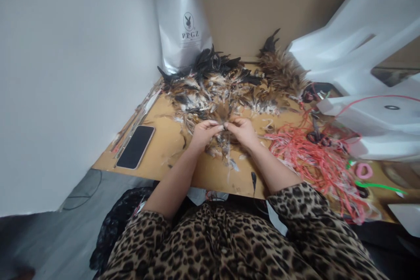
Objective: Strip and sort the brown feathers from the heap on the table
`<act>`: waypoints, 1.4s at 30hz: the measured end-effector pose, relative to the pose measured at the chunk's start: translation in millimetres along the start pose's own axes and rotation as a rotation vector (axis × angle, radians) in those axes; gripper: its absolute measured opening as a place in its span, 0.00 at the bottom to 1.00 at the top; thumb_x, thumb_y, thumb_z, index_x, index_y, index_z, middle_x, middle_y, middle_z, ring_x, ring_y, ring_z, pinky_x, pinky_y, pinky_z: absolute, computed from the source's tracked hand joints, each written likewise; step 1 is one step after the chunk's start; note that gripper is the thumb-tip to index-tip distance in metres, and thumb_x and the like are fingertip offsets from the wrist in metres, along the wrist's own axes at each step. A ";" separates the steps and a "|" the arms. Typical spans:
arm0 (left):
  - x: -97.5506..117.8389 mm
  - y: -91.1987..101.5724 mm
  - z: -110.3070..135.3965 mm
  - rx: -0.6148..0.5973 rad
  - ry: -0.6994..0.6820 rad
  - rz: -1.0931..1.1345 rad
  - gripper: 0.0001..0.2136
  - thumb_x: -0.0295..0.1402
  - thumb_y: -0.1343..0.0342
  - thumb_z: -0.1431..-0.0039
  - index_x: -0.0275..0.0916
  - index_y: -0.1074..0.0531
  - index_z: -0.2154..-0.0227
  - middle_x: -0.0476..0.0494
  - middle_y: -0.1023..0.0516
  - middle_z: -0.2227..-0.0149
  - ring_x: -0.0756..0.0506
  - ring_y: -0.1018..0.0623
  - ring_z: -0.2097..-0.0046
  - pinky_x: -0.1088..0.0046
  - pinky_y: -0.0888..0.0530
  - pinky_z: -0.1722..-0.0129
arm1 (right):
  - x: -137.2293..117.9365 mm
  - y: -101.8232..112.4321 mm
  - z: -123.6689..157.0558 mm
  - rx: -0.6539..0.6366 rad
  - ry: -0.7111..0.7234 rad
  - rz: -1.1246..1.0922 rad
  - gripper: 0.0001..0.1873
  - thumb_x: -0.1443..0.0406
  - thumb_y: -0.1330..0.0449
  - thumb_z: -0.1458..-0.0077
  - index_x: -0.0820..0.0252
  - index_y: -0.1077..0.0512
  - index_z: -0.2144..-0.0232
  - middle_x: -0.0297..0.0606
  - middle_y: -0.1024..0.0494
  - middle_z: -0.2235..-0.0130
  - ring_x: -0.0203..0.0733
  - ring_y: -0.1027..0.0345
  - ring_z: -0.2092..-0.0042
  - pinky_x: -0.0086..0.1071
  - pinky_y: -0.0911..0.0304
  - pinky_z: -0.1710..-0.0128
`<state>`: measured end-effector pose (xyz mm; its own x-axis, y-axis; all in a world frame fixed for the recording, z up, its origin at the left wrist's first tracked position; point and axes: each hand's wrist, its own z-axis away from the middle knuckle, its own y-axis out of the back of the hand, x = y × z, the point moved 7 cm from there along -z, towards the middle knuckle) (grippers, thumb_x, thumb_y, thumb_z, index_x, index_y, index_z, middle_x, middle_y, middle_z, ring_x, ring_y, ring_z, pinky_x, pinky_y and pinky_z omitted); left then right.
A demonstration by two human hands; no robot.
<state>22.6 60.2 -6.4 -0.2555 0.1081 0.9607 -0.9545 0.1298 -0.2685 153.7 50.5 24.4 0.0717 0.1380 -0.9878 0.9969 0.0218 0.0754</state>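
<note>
One brown feather tuft [223, 112], base pinched by left hand [204, 133] and right hand [243, 131]; likely light, soft, easily crushed; best held there.

1. I'm looking at a small craft workshop or work corner; whether it's belonging to a home or a business, I'm not managing to tell.
2. Brown, black and pale feathers [216, 87] are lying heaped across the wooden-looking surface [210, 179], with loose bits littering it nearer the front edge.
3. Tangled red-and-white strands [311, 153] are spreading over the right side, looking like craft supplies.
4. A printed silver bag [183, 22] is standing at the back, where a white panel [72, 74] and a plain brown wall [256, 8] are boxing in the corner.
5. Below, a black plastic bag [120, 223] is sitting on the grey floor [82, 197].
</note>
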 end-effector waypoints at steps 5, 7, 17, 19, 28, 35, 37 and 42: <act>9.4 5.5 0.7 0.067 -0.061 -0.118 0.13 0.36 0.35 0.67 0.35 0.30 0.78 0.53 0.30 0.84 0.56 0.34 0.82 0.80 0.37 0.81 | 1.2 3.0 -0.9 0.034 0.044 0.166 0.15 0.56 0.40 0.58 0.61 0.35 0.83 0.31 0.34 0.81 0.33 0.42 0.76 0.27 0.46 0.77; 9.6 3.7 2.2 0.055 -0.040 -0.126 0.13 0.36 0.35 0.65 0.35 0.31 0.77 0.52 0.30 0.84 0.55 0.33 0.82 0.79 0.37 0.81 | 7.8 2.5 -1.7 0.021 -0.005 0.160 0.14 0.55 0.40 0.58 0.61 0.32 0.80 0.32 0.33 0.81 0.33 0.41 0.76 0.27 0.46 0.77; -7.0 -1.7 2.8 0.015 0.065 0.167 0.15 0.34 0.35 0.65 0.34 0.34 0.74 0.50 0.26 0.78 0.54 0.26 0.76 0.80 0.31 0.74 | 21.0 -9.7 -1.0 0.027 -0.110 -0.178 0.13 0.58 0.37 0.63 0.62 0.30 0.77 0.33 0.27 0.77 0.34 0.36 0.75 0.28 0.41 0.73; -7.6 -0.7 2.3 0.028 0.055 0.179 0.15 0.34 0.35 0.65 0.34 0.34 0.75 0.50 0.26 0.78 0.54 0.26 0.76 0.80 0.31 0.74 | 23.8 -11.8 -0.8 0.047 -0.109 -0.227 0.13 0.58 0.36 0.63 0.62 0.30 0.77 0.32 0.27 0.77 0.32 0.38 0.76 0.27 0.42 0.74; 7.8 -2.2 3.0 0.059 -0.134 -0.004 0.13 0.34 0.37 0.62 0.35 0.35 0.76 0.51 0.29 0.82 0.53 0.28 0.79 0.79 0.32 0.78 | 24.4 -11.3 0.6 0.031 -0.121 -0.228 0.12 0.59 0.35 0.64 0.62 0.30 0.79 0.31 0.30 0.80 0.30 0.43 0.79 0.26 0.48 0.78; 2.3 -7.3 3.6 -0.055 -0.036 0.098 0.14 0.36 0.37 0.60 0.34 0.33 0.75 0.49 0.27 0.81 0.55 0.30 0.80 0.80 0.33 0.77 | 27.0 -14.1 -0.6 -0.065 -0.141 -0.361 0.13 0.58 0.36 0.61 0.63 0.30 0.78 0.30 0.32 0.81 0.30 0.42 0.79 0.26 0.46 0.76; 1.6 -7.2 2.7 -0.051 -0.025 0.091 0.14 0.36 0.36 0.62 0.34 0.33 0.74 0.48 0.27 0.80 0.54 0.29 0.79 0.80 0.33 0.77 | 22.5 -10.2 0.2 -0.016 -0.089 -0.318 0.13 0.58 0.36 0.61 0.62 0.30 0.77 0.31 0.30 0.79 0.31 0.40 0.77 0.27 0.44 0.74; 8.8 -5.0 4.5 0.004 -0.051 -0.019 0.16 0.36 0.34 0.66 0.34 0.31 0.75 0.49 0.27 0.80 0.53 0.29 0.79 0.78 0.33 0.79 | 9.2 -4.6 3.7 0.068 0.024 -0.181 0.12 0.57 0.37 0.60 0.60 0.31 0.78 0.31 0.30 0.78 0.33 0.39 0.75 0.28 0.43 0.72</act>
<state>24.4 56.1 3.7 -0.2447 0.0551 0.9680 -0.9599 0.1272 -0.2498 149.9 48.0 14.5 -0.1090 0.1615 -0.9808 0.9934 -0.0187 -0.1135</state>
